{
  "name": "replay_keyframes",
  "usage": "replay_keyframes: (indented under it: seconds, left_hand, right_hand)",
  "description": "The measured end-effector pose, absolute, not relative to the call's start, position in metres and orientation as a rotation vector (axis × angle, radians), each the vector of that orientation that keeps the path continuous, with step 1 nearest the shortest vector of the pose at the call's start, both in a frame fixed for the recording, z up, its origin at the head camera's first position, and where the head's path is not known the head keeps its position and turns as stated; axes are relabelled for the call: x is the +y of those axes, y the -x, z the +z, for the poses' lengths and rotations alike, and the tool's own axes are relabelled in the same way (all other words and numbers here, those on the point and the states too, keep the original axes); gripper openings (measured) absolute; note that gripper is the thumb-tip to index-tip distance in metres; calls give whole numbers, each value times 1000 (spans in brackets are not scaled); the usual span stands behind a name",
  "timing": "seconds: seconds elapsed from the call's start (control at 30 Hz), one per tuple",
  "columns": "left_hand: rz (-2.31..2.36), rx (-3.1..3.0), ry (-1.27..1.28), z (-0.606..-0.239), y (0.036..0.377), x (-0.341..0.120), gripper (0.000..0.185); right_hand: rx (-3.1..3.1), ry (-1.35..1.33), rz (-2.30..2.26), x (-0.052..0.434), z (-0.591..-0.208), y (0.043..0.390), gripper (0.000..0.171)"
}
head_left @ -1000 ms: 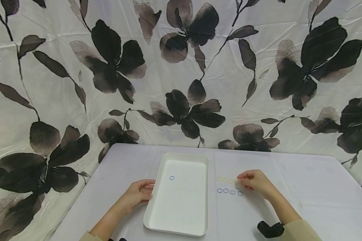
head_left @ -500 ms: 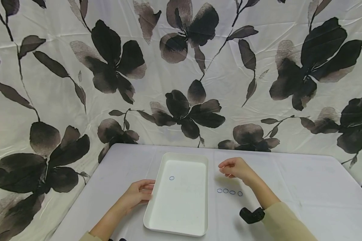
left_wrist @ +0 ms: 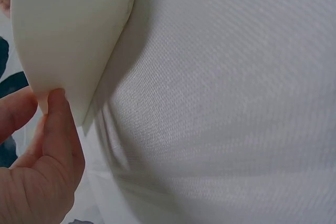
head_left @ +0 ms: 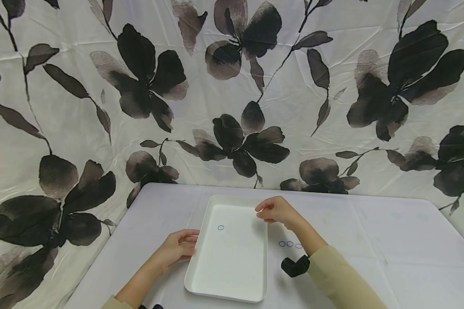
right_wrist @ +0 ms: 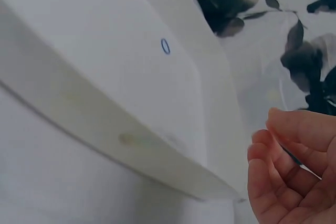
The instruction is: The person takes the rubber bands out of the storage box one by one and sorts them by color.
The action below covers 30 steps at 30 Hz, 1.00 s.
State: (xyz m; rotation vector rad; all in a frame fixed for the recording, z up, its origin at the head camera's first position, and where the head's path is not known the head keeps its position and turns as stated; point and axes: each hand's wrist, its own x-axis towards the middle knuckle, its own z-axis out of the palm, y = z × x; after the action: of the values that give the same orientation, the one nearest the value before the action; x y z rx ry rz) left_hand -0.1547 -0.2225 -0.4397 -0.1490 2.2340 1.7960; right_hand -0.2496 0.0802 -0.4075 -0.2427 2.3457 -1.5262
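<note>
A white tray (head_left: 232,266) lies on the grey table (head_left: 371,240), with one small blue ring (head_left: 221,227) inside it. My left hand (head_left: 179,248) grips the tray's left rim; in the left wrist view its thumb (left_wrist: 55,129) presses the tray's edge (left_wrist: 68,30). My right hand (head_left: 272,210) hovers over the tray's far right rim, fingers curled together. In the right wrist view those fingers (right_wrist: 294,171) pinch something thin above the tray (right_wrist: 105,77) and its blue ring (right_wrist: 165,46). A row of blue rings (head_left: 289,243) lies right of the tray, partly hidden by my forearm.
A flower-printed cloth (head_left: 232,107) hangs behind the table. A black wrist camera (head_left: 295,266) sits on my right forearm. Bare tabletop stretches to the right of the rings.
My right hand closed on the row of yellow rings, lifted, and moved left to the tray's right rim. The yellow rings no longer lie on the table. The left hand stayed put.
</note>
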Motion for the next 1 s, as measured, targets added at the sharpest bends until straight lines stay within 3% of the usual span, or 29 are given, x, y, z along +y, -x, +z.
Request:
replay_keyframes:
  seconds: [1.0]
  left_hand:
    - [1798, 2220, 141, -442, 156, -223, 55]
  right_hand:
    - [2361, 461, -1514, 7, -438, 243, 16]
